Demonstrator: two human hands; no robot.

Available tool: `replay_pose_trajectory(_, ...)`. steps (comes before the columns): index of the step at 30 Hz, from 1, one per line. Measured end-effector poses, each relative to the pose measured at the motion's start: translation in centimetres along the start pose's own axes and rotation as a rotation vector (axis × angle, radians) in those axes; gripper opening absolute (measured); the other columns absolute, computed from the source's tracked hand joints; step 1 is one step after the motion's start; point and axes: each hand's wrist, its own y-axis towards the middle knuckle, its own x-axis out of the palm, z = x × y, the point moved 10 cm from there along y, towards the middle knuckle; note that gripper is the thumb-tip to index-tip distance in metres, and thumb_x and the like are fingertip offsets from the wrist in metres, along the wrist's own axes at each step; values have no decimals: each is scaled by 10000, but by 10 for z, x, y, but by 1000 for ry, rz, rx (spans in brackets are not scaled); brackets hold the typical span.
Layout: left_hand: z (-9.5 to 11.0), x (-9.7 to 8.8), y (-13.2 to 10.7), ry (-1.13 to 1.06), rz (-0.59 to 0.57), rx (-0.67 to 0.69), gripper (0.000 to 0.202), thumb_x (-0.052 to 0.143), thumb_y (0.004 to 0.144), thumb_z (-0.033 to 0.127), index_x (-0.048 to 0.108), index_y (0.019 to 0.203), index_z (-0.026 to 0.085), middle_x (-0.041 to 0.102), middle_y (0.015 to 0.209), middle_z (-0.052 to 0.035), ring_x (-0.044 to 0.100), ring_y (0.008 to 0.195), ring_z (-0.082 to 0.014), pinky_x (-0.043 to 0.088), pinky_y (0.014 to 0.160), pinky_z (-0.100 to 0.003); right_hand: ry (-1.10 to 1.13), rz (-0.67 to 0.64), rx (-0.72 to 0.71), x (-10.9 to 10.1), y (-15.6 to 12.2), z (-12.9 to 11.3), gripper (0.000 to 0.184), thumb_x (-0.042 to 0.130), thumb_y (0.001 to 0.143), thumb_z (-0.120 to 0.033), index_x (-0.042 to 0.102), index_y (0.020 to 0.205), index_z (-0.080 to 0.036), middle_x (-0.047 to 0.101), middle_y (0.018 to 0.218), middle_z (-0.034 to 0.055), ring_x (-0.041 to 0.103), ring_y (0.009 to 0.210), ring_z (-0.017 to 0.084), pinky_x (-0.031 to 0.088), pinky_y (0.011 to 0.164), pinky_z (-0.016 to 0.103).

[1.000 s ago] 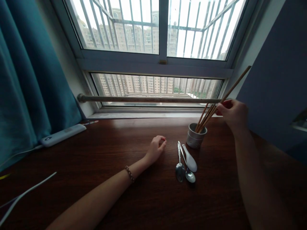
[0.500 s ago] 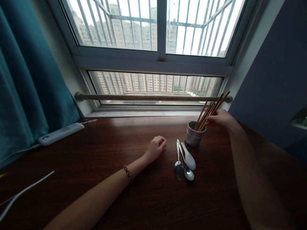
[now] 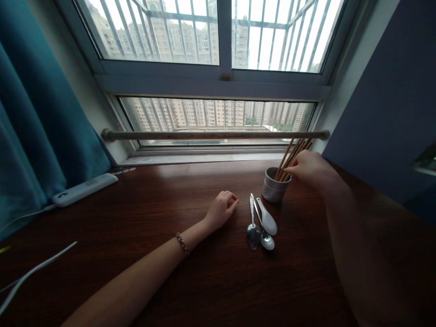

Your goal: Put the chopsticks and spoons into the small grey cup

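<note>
Several brown chopsticks [image 3: 284,160] lean to the right in a grey cup [image 3: 273,190]. My right hand [image 3: 308,167] is at their right side above the cup's rim, with thumb and fingers pinched on the chopsticks; part of the bundle is hidden behind it. Resting on the table with fingers curled in, my left hand [image 3: 222,210] holds nothing that I can see. Between the hands, in front of the cup, lie a white spoon [image 3: 269,224], a metal spoon [image 3: 267,241] and another metal spoon with a patterned handle [image 3: 253,236], side by side.
The dark wooden table [image 3: 190,290] reaches to the window sill, with a metal rail [image 3: 204,136] across the window. At the left are a white power strip [image 3: 85,188], a pale cable [image 3: 41,271] and a teal curtain [image 3: 37,113]. A wall [image 3: 384,127] bounds the right.
My right hand has moved slightly left, closer over the cup, and the chopsticks' tops no longer reach as far right. My left hand stays in place. The view has shifted a little.
</note>
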Motion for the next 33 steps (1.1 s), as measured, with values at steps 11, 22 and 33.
replay_pose_trajectory(11,26,25,-13,77,-215,-95,239,464,813,384,521,696,184,545,619,9,485,577,-121,315,540,-244,-192,-520,-195,146,-25,-84,282,530,797,-127,622,1058,-73,610,1014,176,586,979,273,506,757,390)
replay_pose_trajectory(22,17,56,16,252,-376,-228,298,522,731,464,562,697,170,631,731,-74,583,681,-216,366,558,-294,-192,-558,-280,160,-18,-79,216,697,604,-151,656,797,-63,628,733,119,616,738,227,504,659,337)
replay_pose_trajectory(33,2,59,11,238,-397,-312,230,575,756,368,572,701,145,586,640,-5,556,636,-140,445,655,-315,212,363,-105,-51,-28,-22,169,539,763,-289,580,700,-137,594,689,48,525,648,138,341,581,242)
